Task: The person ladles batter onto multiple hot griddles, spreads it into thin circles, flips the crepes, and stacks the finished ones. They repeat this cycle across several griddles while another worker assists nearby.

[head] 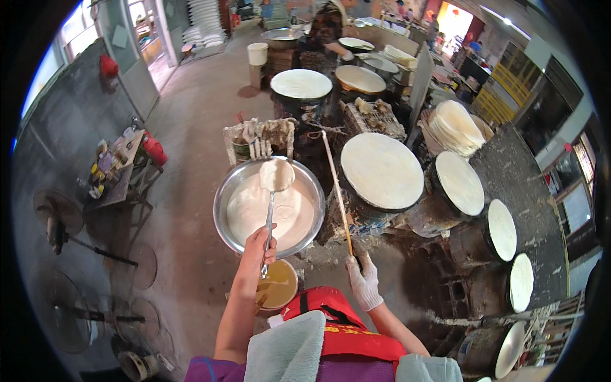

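My bare left hand [259, 246] is closed around the handle of a metal ladle [271, 205]. The ladle's bowl, coated in pale batter, hangs over a wide stainless steel basin [218, 210] of creamy white batter [246, 210]. In a white knit glove, my right hand [363, 279] grips a long thin stick [338, 191] that points away from me. Its far half looks whitish, the near end yellow-brown. Right of the stick, a large round pan on a drum stove carries a pale batter sheet [382, 171]. Below the basin stands a bucket [281, 291] of yellowish liquid with something in it.
Several more round pans [459, 184] on stoves curve along my right. Stacked pale sheets [456, 126] lie beyond them. Another person [327, 28] works at pans farther back. At left are a cluttered small table [117, 184] and a pedestal fan [57, 215].
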Available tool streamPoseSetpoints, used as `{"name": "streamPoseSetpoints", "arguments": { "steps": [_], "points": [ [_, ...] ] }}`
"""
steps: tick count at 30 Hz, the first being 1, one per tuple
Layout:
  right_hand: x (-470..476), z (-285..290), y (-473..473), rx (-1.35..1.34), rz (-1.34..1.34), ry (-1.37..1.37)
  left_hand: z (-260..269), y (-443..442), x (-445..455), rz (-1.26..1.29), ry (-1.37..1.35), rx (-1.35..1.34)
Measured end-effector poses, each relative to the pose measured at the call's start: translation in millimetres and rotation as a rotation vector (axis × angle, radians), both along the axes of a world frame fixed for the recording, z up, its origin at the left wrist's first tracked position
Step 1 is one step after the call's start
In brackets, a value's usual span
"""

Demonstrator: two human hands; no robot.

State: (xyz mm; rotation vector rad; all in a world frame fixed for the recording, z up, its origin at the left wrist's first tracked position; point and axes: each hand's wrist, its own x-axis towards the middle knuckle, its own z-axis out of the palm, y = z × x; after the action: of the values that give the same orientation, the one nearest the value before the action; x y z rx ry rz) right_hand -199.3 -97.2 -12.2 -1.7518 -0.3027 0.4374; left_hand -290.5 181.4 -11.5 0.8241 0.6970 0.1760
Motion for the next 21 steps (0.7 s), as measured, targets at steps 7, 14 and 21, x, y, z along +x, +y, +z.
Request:
{"name": "streamPoseSetpoints", "arguments": {
  "steps": [7,14,21],
  "points": [
    [11.5,-9.4,-17.8,0.016,-0.105,-0.062,42.8,-37.7,3.5,-0.096,-0.026,-0.074],
    [31.5,13.9,-104.4,0.09,-0.549,0.156,61.2,-140.5,42.8,-0.647,-0.019,0.041],
    [31.1,-43.1,-229.6,0.129,-0.932,-0.083,45.7,-234.6,107.6,-0.956,0.099,-0.455]
  ]
}}
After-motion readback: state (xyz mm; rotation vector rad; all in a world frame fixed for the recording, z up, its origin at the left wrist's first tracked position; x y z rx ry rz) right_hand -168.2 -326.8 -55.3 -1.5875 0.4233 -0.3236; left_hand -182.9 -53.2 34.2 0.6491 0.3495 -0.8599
